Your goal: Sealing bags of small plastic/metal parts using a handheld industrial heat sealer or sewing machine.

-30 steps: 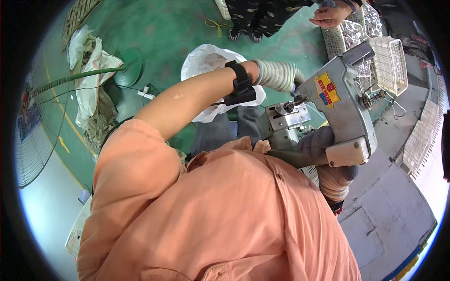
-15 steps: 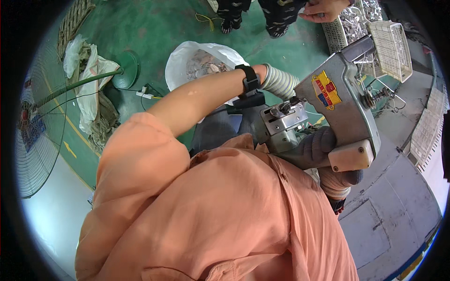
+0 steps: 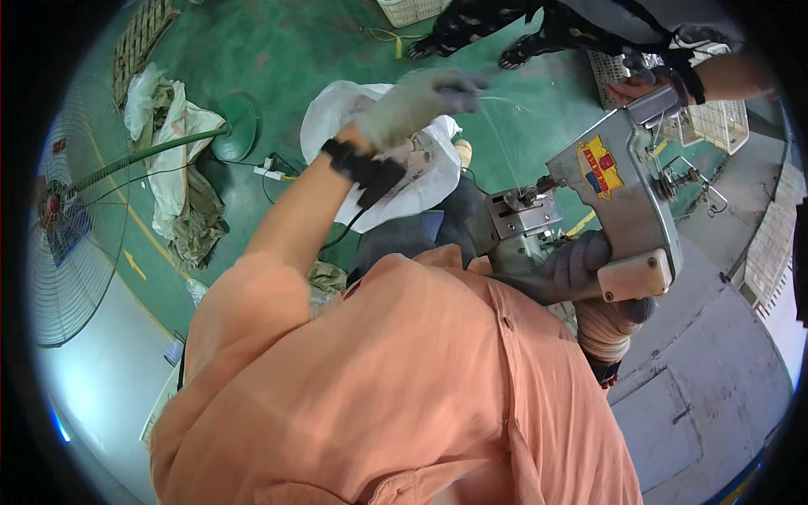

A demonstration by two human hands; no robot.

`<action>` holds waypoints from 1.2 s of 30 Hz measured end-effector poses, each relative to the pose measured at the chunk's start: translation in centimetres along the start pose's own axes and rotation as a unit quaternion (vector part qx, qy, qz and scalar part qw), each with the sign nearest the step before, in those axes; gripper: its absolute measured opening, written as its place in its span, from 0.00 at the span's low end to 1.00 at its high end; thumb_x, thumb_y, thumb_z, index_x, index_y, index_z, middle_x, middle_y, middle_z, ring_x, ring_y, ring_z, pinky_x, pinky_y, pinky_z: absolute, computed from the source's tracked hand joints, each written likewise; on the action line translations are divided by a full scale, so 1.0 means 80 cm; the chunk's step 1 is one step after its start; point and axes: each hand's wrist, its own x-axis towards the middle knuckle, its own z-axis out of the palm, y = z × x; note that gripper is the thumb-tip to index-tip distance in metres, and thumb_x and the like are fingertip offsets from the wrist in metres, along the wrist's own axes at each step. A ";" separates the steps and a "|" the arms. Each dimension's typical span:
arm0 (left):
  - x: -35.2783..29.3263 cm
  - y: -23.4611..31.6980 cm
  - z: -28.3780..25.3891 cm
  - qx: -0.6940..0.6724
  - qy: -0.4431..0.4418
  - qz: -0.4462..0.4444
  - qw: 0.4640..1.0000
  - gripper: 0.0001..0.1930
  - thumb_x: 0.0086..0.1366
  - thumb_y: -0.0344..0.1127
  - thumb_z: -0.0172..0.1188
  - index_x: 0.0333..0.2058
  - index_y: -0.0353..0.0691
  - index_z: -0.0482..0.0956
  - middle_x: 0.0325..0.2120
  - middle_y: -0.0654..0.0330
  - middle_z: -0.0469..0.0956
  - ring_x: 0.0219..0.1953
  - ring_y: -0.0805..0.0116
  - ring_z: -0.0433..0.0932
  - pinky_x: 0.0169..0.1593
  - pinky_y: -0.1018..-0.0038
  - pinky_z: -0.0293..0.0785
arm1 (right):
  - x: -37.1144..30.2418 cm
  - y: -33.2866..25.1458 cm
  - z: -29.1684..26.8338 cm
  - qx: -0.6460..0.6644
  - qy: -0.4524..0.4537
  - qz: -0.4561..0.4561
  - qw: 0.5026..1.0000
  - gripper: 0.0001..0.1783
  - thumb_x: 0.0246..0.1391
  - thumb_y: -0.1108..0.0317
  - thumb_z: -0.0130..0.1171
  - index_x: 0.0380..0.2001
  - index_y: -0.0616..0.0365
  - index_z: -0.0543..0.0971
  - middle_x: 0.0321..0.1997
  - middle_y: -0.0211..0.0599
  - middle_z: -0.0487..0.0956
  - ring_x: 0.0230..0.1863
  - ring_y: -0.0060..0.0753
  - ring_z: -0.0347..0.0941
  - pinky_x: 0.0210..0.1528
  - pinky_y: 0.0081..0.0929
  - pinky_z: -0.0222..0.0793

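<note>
My left hand (image 3: 404, 109), in a pale glove with grey fingertips, is raised over a white sack (image 3: 324, 118). It is blurred, with its fingers together on a thin pale thread (image 3: 505, 151) that runs down to the needle area of a grey sewing machine (image 3: 623, 194). A metal plate (image 3: 520, 215) sits below the needle. My right hand (image 3: 581, 261), in a grey-fingered glove, curls in under the machine's head beside its bed. A beige cover (image 3: 635, 276) partly hides it, and what it grips cannot be made out.
A co-worker's hand (image 3: 640, 88) is by the machine's far end, near pale plastic baskets (image 3: 720, 122). At left stand a fan (image 3: 63, 206) with a green base (image 3: 240, 126) and crumpled sacks (image 3: 172, 160). A power strip (image 3: 268, 171) with cords lies on the floor.
My left hand has moved from beside the needle up and left, drawing out thread. My right hand has stayed by the machine. The co-worker's hand has moved right, towards the machine's far end.
</note>
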 end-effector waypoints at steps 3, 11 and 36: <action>-0.061 0.050 -0.002 0.025 0.068 -0.069 0.995 0.13 0.69 0.36 0.63 0.49 0.38 0.83 0.47 0.62 0.83 0.49 0.73 0.79 0.57 0.74 0.74 | 0.007 -0.003 0.004 -0.005 -0.060 0.006 0.998 0.35 0.37 0.38 0.70 0.36 0.54 0.69 0.28 0.28 0.66 0.31 0.34 0.65 0.43 0.37 0.62; -0.149 0.025 0.051 -0.093 0.123 -0.169 0.973 0.13 0.67 0.34 0.64 0.48 0.34 0.84 0.41 0.61 0.85 0.44 0.71 0.80 0.53 0.72 0.75 | 0.038 -0.013 -0.033 -0.034 -0.078 -0.008 0.996 0.38 0.46 0.32 0.70 0.41 0.55 0.71 0.35 0.30 0.68 0.37 0.33 0.65 0.48 0.40 0.61; -0.193 0.074 0.105 0.098 -0.041 -0.118 0.987 0.09 0.61 0.33 0.61 0.37 0.37 0.84 0.34 0.55 0.84 0.37 0.55 0.83 0.43 0.68 0.78 | 0.102 -0.041 -0.013 -0.150 -0.102 0.022 0.983 0.39 0.46 0.35 0.73 0.44 0.59 0.74 0.37 0.33 0.73 0.38 0.35 0.72 0.43 0.43 0.71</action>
